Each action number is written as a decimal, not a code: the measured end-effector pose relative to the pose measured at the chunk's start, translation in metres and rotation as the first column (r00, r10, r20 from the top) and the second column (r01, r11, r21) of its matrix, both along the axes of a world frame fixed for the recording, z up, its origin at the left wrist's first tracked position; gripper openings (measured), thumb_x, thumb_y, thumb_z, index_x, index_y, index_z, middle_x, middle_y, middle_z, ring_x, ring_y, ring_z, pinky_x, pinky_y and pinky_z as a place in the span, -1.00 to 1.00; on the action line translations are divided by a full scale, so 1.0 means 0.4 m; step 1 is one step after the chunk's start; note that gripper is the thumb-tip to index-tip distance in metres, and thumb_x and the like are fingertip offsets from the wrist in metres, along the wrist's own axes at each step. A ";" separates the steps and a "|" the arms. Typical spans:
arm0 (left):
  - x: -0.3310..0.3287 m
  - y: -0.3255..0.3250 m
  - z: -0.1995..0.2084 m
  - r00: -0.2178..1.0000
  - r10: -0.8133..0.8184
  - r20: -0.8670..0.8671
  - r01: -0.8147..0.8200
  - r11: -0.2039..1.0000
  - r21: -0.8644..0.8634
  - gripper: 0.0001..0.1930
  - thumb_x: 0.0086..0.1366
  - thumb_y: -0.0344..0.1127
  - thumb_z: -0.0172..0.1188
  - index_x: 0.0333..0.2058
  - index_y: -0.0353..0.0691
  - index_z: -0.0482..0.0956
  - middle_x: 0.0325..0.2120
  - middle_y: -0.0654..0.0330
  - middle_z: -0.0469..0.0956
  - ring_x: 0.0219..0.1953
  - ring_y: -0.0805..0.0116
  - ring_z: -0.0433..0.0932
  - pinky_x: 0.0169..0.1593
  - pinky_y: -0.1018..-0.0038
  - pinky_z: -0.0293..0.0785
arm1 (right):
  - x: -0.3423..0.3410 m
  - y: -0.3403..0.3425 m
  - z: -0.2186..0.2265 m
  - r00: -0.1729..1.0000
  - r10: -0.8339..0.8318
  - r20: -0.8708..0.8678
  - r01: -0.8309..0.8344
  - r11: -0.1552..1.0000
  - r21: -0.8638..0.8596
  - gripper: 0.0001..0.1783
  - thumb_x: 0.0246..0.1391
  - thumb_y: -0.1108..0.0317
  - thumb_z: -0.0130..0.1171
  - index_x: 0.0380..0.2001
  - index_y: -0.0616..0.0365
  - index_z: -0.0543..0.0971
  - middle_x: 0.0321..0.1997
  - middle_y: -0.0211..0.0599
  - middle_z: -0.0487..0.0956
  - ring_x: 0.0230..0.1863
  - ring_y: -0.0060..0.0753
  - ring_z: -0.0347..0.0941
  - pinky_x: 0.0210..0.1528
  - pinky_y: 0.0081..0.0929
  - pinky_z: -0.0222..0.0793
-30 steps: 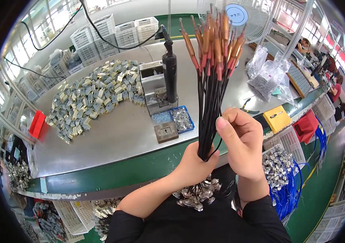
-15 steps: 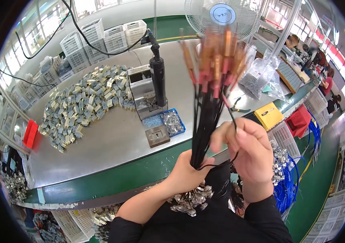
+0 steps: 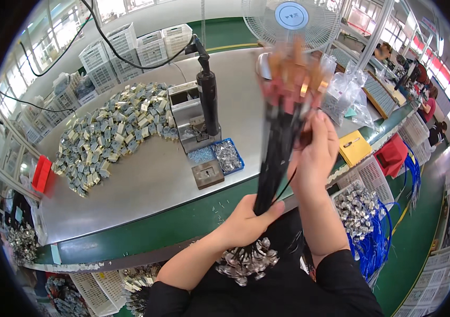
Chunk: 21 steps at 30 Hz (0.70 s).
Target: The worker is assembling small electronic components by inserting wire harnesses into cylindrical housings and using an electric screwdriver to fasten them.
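Observation:
A bundle of black wires [image 3: 276, 158] stands upright in front of me, its lower part wrapped in my left hand [image 3: 247, 223]. Copper-coloured ends with pinkish-red sleeves [image 3: 294, 79] fan out at its top, smeared by motion. Below my left fist hang the bundle's silvery metal end pieces [image 3: 249, 260]. My right hand [image 3: 316, 153] is at the bundle's upper right side, fingertips pinched near the red sleeves. One thin black wire bows out between the two hands, its upper end going into my right hand; the exact grip is partly hidden.
On the metal bench [image 3: 135, 185] lies a heap of small grey-and-cream parts [image 3: 116, 132]. A black screwdriver-like tool on a stand [image 3: 208, 103], a blue tray of metal bits [image 3: 228, 157], a metal block [image 3: 207, 175] and a yellow pad [image 3: 355, 148] surround me. Blue wires [image 3: 370, 248] hang at right.
My right hand has moved up along the bundle from beside my left fist to near the red sleeves. The thin wire's loop is drawn tighter, and the bundle's top has shifted slightly right.

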<state>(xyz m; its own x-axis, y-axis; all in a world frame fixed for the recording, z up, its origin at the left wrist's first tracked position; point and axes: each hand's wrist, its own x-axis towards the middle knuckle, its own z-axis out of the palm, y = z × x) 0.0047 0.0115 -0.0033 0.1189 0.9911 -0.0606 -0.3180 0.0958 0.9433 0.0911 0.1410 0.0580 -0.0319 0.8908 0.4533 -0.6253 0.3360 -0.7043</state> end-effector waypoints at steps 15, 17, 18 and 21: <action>-0.008 0.020 -0.017 0.961 -0.275 0.027 0.276 0.957 -0.091 -0.64 0.47 -0.07 0.24 -0.38 -0.20 0.44 -0.62 0.40 0.37 -0.63 0.60 0.26 -0.55 0.54 0.12 | 0.003 -0.062 0.023 0.906 0.422 0.021 -0.417 0.901 -0.117 -0.39 0.54 -0.08 -0.32 0.21 0.27 0.38 -0.22 -0.05 0.57 -0.60 -0.37 0.36 -0.52 -0.47 0.29; -0.009 0.033 0.028 0.985 -0.171 -0.027 0.173 0.977 0.129 -0.78 0.43 -0.22 0.27 -0.31 -0.24 0.53 -0.60 0.38 0.44 -0.62 0.60 0.32 -0.54 0.56 0.16 | -0.008 -0.077 0.029 0.921 0.389 -0.006 -0.386 0.911 -0.148 -0.42 0.55 -0.05 -0.33 0.17 0.24 0.40 -0.23 -0.07 0.56 -0.61 -0.38 0.33 -0.53 -0.49 0.26; -0.022 0.039 0.045 0.991 -0.129 -0.021 0.130 0.988 0.082 -0.86 0.38 -0.32 0.28 -0.27 -0.27 0.58 -0.58 0.38 0.48 -0.60 0.59 0.37 -0.53 0.59 0.19 | -0.018 -0.085 0.029 0.919 0.392 0.036 -0.381 0.908 -0.173 -0.44 0.56 -0.04 -0.33 0.16 0.24 0.40 -0.22 -0.07 0.56 -0.61 -0.38 0.33 -0.53 -0.50 0.27; -0.027 0.053 0.071 0.991 -0.112 0.078 0.113 0.994 -0.008 -0.83 0.39 -0.31 0.28 -0.38 -0.22 0.54 -0.63 0.42 0.42 -0.63 0.61 0.32 -0.55 0.57 0.15 | 0.003 -0.077 0.037 0.903 0.425 0.068 -0.413 0.900 -0.143 -0.52 0.55 0.04 -0.25 0.09 0.24 0.44 -0.20 -0.08 0.57 -0.51 -0.37 0.39 -0.45 -0.47 0.35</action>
<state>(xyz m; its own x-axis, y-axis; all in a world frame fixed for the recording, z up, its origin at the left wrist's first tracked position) -0.0060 0.0327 0.0252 0.2344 0.9704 -0.0590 -0.3764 0.1465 0.9148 0.0922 0.1100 0.0726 -0.4520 0.8334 0.3180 -0.6169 -0.0345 -0.7863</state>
